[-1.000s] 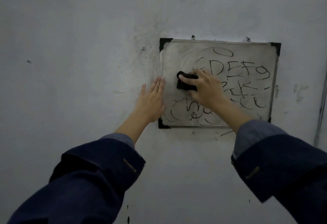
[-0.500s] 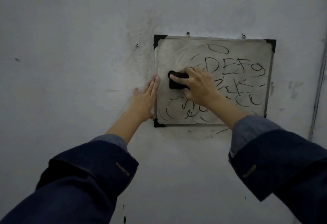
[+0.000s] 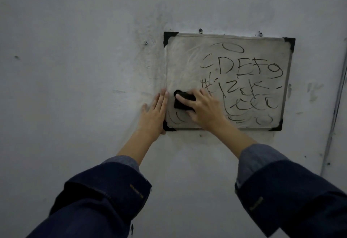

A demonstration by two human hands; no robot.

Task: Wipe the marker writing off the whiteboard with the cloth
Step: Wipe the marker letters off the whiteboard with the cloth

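Note:
A small whiteboard (image 3: 187,65) with black corner caps hangs on a grey wall. Black marker writing (image 3: 249,80) covers its right and lower parts; the upper left is smeared grey. My right hand (image 3: 202,110) presses a black cloth (image 3: 183,102) against the board's lower left area, fingers lying over it and thumb beneath it. My left hand (image 3: 154,113) lies flat with straight fingers on the wall, touching the board's left edge near the bottom corner.
Screws (image 3: 200,30) stick out of the wall above the board and one screw (image 3: 146,42) to its left. A dark cable (image 3: 336,110) runs down the wall at the far right. Smudges mark the wall around the board.
My right hand has slid the cloth down and left, from the board's middle left to its lower left. Letters it covered before now show. My left hand shifted closer to the frame.

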